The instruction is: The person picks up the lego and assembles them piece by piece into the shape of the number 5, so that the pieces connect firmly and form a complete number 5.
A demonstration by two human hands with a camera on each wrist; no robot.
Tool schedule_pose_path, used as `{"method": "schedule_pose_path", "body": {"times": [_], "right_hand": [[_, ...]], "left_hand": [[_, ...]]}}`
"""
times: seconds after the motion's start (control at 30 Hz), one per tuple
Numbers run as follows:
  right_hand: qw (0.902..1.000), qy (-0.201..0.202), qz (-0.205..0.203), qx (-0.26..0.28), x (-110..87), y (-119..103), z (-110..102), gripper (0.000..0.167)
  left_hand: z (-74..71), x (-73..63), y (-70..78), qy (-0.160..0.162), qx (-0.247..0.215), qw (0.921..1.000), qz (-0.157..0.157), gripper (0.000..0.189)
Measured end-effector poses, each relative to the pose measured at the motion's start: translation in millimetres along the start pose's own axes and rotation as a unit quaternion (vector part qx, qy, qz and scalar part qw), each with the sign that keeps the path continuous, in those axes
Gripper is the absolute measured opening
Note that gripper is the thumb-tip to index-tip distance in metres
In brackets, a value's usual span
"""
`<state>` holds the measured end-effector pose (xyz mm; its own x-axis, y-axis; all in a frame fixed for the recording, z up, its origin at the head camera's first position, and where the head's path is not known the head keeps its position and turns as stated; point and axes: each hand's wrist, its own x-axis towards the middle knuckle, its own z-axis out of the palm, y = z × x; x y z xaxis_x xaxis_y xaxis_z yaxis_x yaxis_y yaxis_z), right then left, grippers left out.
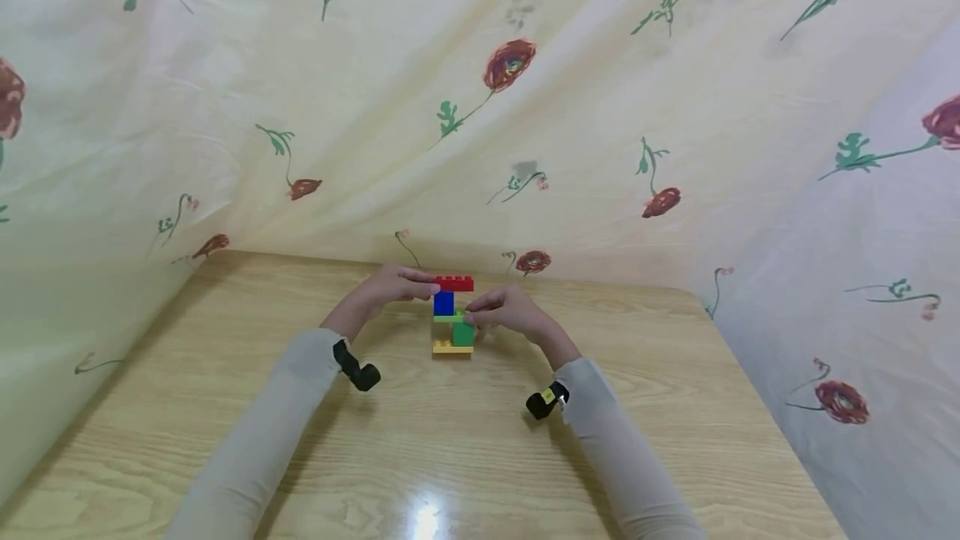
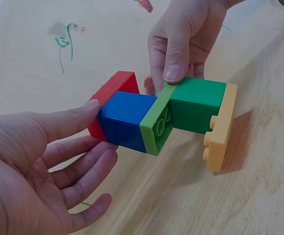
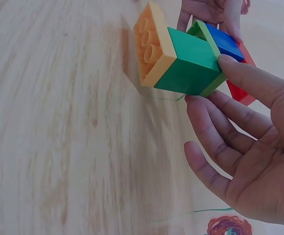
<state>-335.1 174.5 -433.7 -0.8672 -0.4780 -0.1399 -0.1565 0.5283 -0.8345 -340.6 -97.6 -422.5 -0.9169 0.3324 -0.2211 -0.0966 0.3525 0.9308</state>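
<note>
Building bricks are joined in one zigzag stack, held between both hands. At its top is a red brick (image 1: 459, 283), with a blue brick (image 1: 444, 304) under its left half. Below come a lime green plate (image 2: 149, 128), a green brick (image 2: 198, 104) on the right, and a yellow-orange plate (image 2: 225, 132) at the bottom, whose hollow underside shows in the right wrist view. My left hand (image 1: 384, 290) pinches the red and blue end between thumb and fingers. From the other side, my right hand (image 1: 516, 315) pinches the stack around the lime plate and green brick.
A wood-grain table (image 1: 420, 432) lies beneath the hands. Cream cloth (image 1: 405, 148) printed with red flowers hangs along the back and both sides. Each wrist carries a small black camera, one on the left (image 1: 358, 369) and one on the right (image 1: 542, 402).
</note>
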Motion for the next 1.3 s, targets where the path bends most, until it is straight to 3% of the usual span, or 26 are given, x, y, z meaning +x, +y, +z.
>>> {"method": "schedule_pose_path", "body": {"times": [0.37,0.57,1.3], "right_hand": [[0.9997,-0.002,0.023,-0.005,2.4,3,0,0.03],[0.9997,0.001,0.025,-0.003,3.5,5,1,0.03],[0.9997,-0.002,0.021,0.014,3.3,10,5,0.037]], "left_hand": [[3.9,6.7,-2.7,0.013,-0.008,0.9998,-0.014,0.047],[6.0,7.8,-2.9,0.014,-0.012,0.9998,-0.009,0.048],[12.0,20.7,-10.1,0.05,-0.031,0.9975,-0.039,0.046]]}}
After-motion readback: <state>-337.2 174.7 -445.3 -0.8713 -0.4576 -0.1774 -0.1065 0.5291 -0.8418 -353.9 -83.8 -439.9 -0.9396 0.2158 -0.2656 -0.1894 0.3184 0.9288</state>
